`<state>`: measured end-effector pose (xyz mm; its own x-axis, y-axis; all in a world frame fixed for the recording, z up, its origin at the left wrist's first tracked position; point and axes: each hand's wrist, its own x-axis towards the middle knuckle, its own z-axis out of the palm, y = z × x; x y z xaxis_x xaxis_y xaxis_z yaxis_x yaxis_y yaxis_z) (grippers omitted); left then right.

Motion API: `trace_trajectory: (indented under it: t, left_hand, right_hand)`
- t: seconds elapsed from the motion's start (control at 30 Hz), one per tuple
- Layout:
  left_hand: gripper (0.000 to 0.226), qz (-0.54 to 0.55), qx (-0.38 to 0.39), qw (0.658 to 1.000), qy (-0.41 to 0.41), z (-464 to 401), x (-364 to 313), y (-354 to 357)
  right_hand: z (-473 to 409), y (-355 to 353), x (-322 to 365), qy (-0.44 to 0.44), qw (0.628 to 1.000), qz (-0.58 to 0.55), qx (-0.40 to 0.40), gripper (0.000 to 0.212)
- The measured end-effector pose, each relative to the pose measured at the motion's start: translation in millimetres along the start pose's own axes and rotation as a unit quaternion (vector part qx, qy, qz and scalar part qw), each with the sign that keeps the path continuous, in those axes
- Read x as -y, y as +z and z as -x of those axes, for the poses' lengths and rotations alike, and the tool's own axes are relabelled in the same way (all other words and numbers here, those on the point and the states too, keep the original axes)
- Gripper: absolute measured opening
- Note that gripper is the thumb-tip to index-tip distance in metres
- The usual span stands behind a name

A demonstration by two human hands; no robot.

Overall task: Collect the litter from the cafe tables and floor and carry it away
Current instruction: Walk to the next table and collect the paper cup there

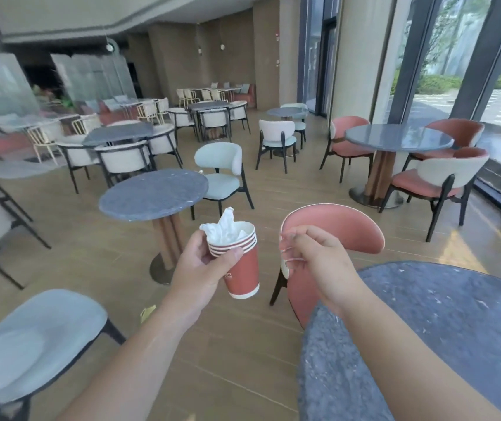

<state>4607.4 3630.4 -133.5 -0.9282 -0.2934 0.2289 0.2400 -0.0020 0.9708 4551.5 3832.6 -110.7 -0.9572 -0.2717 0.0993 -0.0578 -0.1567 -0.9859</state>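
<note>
Gripping a stack of red paper cups [240, 262] stuffed with crumpled white tissue [226, 227], the left hand [203, 268] holds it tilted above the floor; the loose tissue could slip out. The right hand [313, 256] pinches something clear and blurred. A yellow scrap [147, 312] lies below, easily missed.

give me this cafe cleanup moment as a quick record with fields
left hand: left hand grips a stack of red paper cups
in cups: crumpled white napkin sticks out of the top cup
right hand: right hand pinches what looks like clear plastic lids, blurred
litter left: yellow scrap on the wooden floor
nearby: pink chair tucked at the grey table
</note>
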Motion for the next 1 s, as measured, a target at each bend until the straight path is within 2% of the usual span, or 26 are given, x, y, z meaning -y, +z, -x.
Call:
trace_trajectory:
  t: [0.13,0.27,0.57,1.0]
  left_hand:
    - [0.054,-0.01,-0.044,0.999,0.013,-3,-3,-57]
    - [0.041,-0.025,-0.09,0.995,0.021,-6,-6,-122]
    - [0.047,-0.028,-0.15,0.988,0.012,-14,-17,-266]
    - [0.044,-0.072,-0.321,0.944,0.012,9,-23,-437]
  right_hand:
    - [-21,59,-12,0.018,0.999,-0.013,0.044,0.023]
    - [-37,133,-22,0.037,0.994,-0.033,0.095,0.02]
    - [-76,296,-49,0.064,0.979,-0.029,0.193,0.014]
    - [-97,486,-93,0.094,0.937,-0.027,0.336,0.017]
